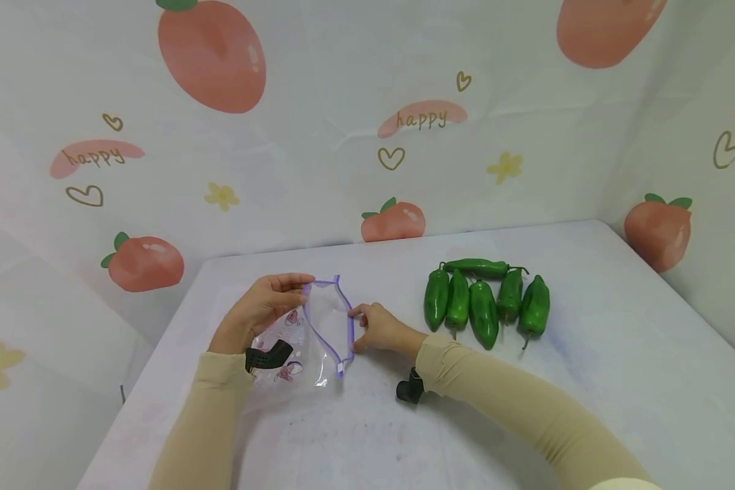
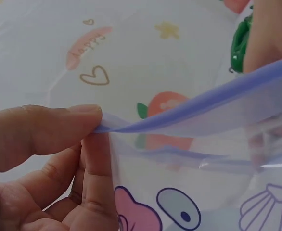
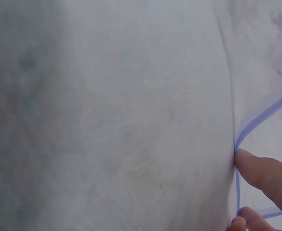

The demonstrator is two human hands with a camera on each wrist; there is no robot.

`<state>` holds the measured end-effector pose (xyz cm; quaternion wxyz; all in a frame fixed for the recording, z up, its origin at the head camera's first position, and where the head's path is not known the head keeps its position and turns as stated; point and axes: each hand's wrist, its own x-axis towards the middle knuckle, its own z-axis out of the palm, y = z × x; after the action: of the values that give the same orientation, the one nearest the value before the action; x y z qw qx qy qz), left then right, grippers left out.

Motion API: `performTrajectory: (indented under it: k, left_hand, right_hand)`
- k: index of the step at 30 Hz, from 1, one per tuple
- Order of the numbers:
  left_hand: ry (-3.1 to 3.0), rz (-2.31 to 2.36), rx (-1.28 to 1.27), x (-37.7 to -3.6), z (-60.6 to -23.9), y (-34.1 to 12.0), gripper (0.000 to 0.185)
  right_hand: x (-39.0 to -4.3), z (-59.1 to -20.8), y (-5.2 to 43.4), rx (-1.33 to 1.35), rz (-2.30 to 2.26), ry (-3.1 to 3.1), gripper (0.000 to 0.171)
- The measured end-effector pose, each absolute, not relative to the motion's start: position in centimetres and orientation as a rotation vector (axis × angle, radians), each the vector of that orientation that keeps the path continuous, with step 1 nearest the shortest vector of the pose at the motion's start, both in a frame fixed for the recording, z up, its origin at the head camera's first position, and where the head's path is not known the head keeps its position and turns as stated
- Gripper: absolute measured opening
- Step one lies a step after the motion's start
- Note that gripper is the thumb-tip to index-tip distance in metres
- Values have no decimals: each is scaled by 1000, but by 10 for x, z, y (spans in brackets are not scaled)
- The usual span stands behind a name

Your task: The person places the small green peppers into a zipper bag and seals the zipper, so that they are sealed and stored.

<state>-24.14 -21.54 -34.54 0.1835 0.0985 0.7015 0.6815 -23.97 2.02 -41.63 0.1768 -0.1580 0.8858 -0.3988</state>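
Note:
A clear zip bag (image 1: 326,320) with a purple zip edge and pink printed figures lies on its side, its mouth spread open toward the right. My left hand (image 1: 263,303) grips the mouth's left edge; in the left wrist view the thumb and a finger (image 2: 96,161) pinch the purple strip. On the opposite edge, my right hand (image 1: 382,330) holds the rim with its thumb and fingers apart along the strip. The right wrist view shows those fingertips (image 3: 249,161) at the purple edge (image 3: 263,115). A white slider (image 1: 341,368) sits at the near end of the zip.
Several green peppers (image 1: 484,306) lie grouped on the white table (image 1: 355,435), right of and beyond my right hand. One of them (image 1: 476,267) lies crosswise behind the others. A fruit-printed cloth backdrop (image 1: 318,170) stands behind the table and at its sides.

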Motion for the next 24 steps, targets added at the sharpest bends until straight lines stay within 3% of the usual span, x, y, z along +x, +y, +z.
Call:
performTrajectory:
  k: [11, 24]
  left_hand:
    - [2003, 1852, 236, -246, -369, -207, 41]
    - [2018, 1837, 230, -246, -370, -205, 50]
  right_hand:
    - [-239, -415, 20, -471, -1128, 2524, 68]
    - [-241, -416, 21, -498, -1064, 2519, 66]
